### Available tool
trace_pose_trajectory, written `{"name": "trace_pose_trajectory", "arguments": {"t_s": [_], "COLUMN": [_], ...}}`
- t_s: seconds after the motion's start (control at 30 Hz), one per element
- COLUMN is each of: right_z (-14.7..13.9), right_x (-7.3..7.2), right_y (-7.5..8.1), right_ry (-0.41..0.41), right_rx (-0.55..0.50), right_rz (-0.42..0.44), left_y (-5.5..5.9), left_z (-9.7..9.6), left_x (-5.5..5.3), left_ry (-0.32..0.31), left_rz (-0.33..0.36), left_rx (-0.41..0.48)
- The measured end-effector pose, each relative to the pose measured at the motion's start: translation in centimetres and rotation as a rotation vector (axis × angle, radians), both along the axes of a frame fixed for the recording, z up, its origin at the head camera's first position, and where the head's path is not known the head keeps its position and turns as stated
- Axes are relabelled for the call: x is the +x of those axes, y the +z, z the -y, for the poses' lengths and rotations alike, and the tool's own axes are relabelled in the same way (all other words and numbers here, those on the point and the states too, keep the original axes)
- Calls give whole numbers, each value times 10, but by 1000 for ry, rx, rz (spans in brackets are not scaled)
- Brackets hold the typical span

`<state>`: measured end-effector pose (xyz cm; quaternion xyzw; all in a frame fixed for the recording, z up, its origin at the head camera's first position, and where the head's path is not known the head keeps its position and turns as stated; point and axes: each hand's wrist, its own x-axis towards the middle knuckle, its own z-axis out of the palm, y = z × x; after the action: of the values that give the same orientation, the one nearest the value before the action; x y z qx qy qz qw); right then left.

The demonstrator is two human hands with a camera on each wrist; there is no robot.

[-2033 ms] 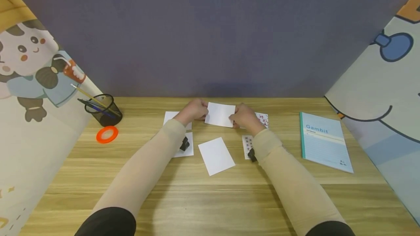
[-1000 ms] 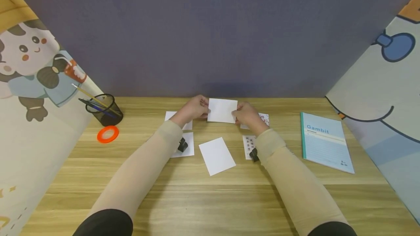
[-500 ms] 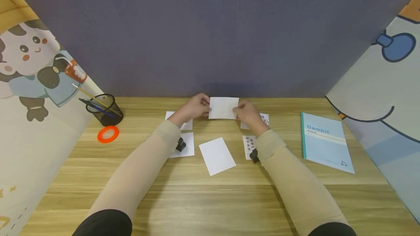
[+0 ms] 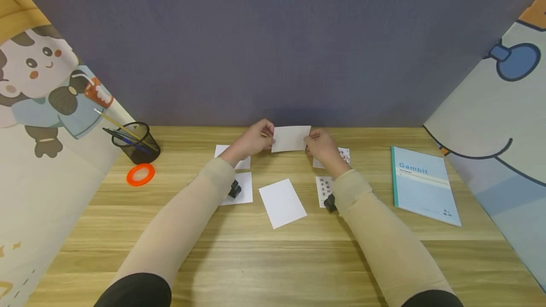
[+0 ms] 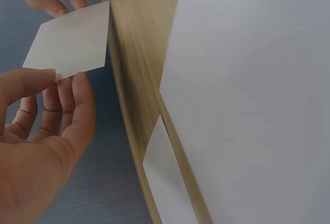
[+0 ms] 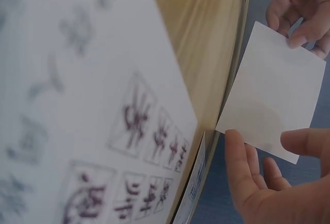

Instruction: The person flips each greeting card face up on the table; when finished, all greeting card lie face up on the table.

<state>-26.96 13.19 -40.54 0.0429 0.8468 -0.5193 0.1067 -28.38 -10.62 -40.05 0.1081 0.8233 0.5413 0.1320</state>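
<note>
A blank white card [image 4: 291, 138] is held up near the back of the table, tilted. My left hand [image 4: 256, 139] pinches its left edge between thumb and fingers. At the opposite edge, my right hand [image 4: 321, 147] pinches it too. In the left wrist view the card [image 5: 72, 41] stretches between both hands, the thumb on its upper face. The right wrist view shows the same card [image 6: 270, 90] with a plain face. Under my arms lie white cards [image 4: 245, 186], a card with printed characters [image 4: 323, 187] and a card with pink blossoms [image 4: 343, 155], partly covered by my right hand.
Between my forearms lies a slanted blank white card [image 4: 282, 203]. A blue Gambit notebook [image 4: 424, 186] rests on the right. At the left stand a black mesh pen cup [image 4: 141, 148] and an orange tape roll [image 4: 140, 174]. A grey partition [image 4: 273, 60] rises behind the table.
Both hands have raised the card and carried it slightly right, toward the partition. It has tilted, so its face looks narrower from the head view. The cards on the table have stayed put.
</note>
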Motion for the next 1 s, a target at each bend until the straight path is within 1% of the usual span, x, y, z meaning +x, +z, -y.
{"name": "trace_pose_trajectory", "arguments": {"t_s": [0.2, 0.3, 0.43, 0.5, 0.63, 0.77, 0.9, 1.0], "right_z": [-1, -2, -2, -2, -3, -3, -5, -5], "right_x": [0, 0, -2, -2, -3, -6, -8, -9], "right_y": [-1, -2, -4, -5, -5, -4, -4, -3], "right_ry": [-21, -42, -68, -78, -84, -78, -59, -66], "right_rx": [3, -31, -124, -174, -240, -285, -394, -475], "right_rz": [15, 22, 44, 62, 97, 145, 212, 255], "left_y": [-2, -1, -1, -1, -2, -3, -3, -2], "left_z": [0, 1, 1, 0, 0, 0, -1, -1], "left_x": [0, 0, 1, 1, -1, -1, -1, 0], "left_ry": [0, -6, -7, -5, -5, -7, -7, -8], "left_rz": [-54, -87, -124, -135, -154, -180, -211, -226], "left_rx": [-40, -67, -104, -109, -109, -124, -163, -192]}}
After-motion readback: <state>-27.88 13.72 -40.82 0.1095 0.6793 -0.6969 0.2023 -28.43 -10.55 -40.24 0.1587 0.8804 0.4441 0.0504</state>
